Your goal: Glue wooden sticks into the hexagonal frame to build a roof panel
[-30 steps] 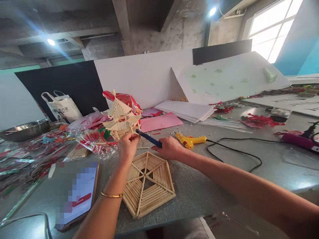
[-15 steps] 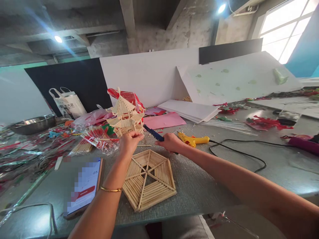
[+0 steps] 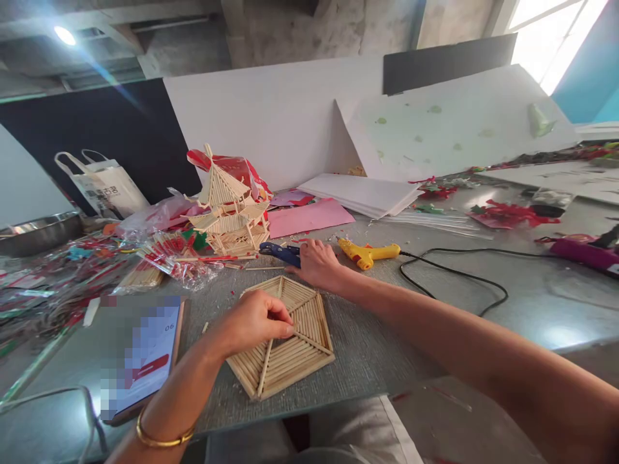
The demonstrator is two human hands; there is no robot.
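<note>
A flat hexagon panel of wooden sticks [image 3: 294,351] lies on the grey table in front of me. My left hand [image 3: 254,322] hovers over its middle, fingertips pinched on a short stick piece that touches the panel's centre gap. My right hand [image 3: 316,263] rests on the table beyond the panel, gripping the blue-handled cutters [image 3: 279,252], whose jaws point left. A stick pagoda model [image 3: 227,216] stands just behind the cutters. A loose thin stick [image 3: 256,268] lies between the pagoda and the panel.
A yellow glue gun [image 3: 367,253] lies right of my right hand, its black cord [image 3: 454,274] looping rightwards. A phone [image 3: 140,354] lies at the left front. Packets of sticks [image 3: 169,261], a metal bowl [image 3: 33,233], pink paper [image 3: 309,219] and white boards [image 3: 362,193] crowd the back.
My left hand came down from near the pagoda to the panel's centre. My right hand lowered the cutters onto the table. The view tilted downwards.
</note>
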